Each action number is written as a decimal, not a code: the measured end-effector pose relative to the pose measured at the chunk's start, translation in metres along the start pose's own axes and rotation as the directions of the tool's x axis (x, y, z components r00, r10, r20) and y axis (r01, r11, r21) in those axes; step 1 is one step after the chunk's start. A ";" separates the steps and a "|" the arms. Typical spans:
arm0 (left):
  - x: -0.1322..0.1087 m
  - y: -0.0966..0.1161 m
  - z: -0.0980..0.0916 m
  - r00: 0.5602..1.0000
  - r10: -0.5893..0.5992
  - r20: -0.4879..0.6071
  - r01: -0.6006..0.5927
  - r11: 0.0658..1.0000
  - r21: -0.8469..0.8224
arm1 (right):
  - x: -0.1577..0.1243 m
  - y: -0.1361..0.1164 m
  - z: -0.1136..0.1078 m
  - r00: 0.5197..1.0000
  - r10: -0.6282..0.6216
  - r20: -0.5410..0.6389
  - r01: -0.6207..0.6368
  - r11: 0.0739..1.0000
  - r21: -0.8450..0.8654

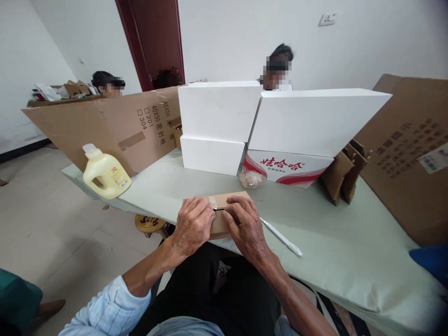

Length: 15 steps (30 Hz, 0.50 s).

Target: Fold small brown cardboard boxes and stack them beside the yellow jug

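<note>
A small brown cardboard box (221, 226) with a strip of clear tape lies at the table's near edge. Over its left part, my left hand (194, 221) pinches one end of a thin dark strip or tool. The other end is between the closed fingers of my right hand (245, 226), on the box's right part. What the thin dark thing is cannot be made out. Just right of my right hand, a slim white tool (283, 239) lies on the table. A crumpled clear plastic bundle (251, 179) sits behind the box.
White boxes (213, 112) and a red-and-white printed carton (287, 167) stand behind. A yellow jug (107, 175) is at left on the green-covered table (336, 242). Large cardboard pieces flank both sides. Two people are beyond; a wooden stool (150, 224) is below.
</note>
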State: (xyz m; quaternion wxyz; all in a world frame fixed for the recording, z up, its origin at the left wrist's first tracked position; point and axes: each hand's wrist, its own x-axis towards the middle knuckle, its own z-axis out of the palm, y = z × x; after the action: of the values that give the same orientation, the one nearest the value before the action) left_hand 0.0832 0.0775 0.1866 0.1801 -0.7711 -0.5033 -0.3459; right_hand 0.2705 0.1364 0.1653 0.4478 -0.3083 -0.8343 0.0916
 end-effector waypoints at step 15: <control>0.005 -0.013 -0.024 0.987 -0.133 0.091 0.160 0.869 -0.468 | -0.001 -0.001 -0.001 1.000 0.015 -0.015 -0.015 1.000 0.001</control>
State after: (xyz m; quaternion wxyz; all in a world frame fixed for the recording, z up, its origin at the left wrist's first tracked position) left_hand 0.0642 0.0712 0.2059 -0.0547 -0.7606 -0.4653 -0.4495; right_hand 0.2708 0.1344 0.1654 0.4535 -0.3151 -0.8285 0.0928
